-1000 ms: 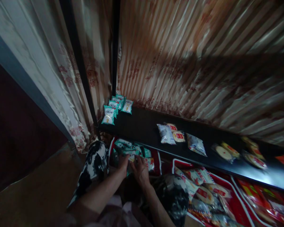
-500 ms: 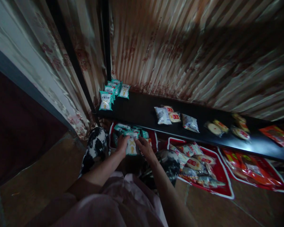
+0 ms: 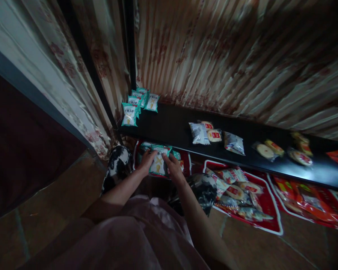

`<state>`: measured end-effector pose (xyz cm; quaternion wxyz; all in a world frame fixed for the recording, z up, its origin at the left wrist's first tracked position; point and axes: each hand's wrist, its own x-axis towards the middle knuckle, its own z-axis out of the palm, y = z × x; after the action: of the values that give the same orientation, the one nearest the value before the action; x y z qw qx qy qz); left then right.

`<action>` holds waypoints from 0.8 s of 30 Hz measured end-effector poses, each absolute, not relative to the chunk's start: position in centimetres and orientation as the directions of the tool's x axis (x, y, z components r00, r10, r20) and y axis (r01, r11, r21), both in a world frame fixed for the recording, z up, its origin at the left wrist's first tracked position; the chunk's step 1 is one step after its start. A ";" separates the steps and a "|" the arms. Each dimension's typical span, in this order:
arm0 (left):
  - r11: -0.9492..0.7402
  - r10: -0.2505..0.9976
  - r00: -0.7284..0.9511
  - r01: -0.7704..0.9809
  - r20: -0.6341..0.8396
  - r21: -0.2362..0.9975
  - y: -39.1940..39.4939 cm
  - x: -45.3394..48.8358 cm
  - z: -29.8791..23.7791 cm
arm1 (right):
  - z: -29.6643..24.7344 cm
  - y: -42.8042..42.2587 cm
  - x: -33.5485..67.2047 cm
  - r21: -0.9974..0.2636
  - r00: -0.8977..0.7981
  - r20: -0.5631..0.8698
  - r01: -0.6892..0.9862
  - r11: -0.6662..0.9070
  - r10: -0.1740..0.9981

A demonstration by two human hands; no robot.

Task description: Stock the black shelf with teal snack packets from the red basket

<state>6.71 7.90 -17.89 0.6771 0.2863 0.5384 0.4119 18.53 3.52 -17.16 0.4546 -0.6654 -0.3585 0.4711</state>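
Note:
Both my hands hold a stack of teal-and-white snack packets above a red tray on the floor. My left hand grips the stack's left side and my right hand its right side, fingers curled on the packets. More teal packets lie at the left end of a low black shelf just beyond.
Along the shelf lie white packets, a clear packet and round cakes. Below it, red trays hold several wrapped snacks. Striped curtains hang behind and to the left. My patterned knees flank the tray.
My hands have lifted the teal packet stack out of the red tray and now hold it upright. The view has shifted down and back a little.

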 end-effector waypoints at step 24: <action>0.475 0.874 -0.006 -0.202 -0.486 0.856 9.6 7.5 -18.5 | -18.4 4.1 18.6 -0.903 0.305 -0.413 -0.260 -0.342 0.858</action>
<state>7.49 9.59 -18.52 0.6410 0.2937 0.5716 0.4198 18.58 4.06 -18.35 0.5198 -0.6182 -0.2420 0.5376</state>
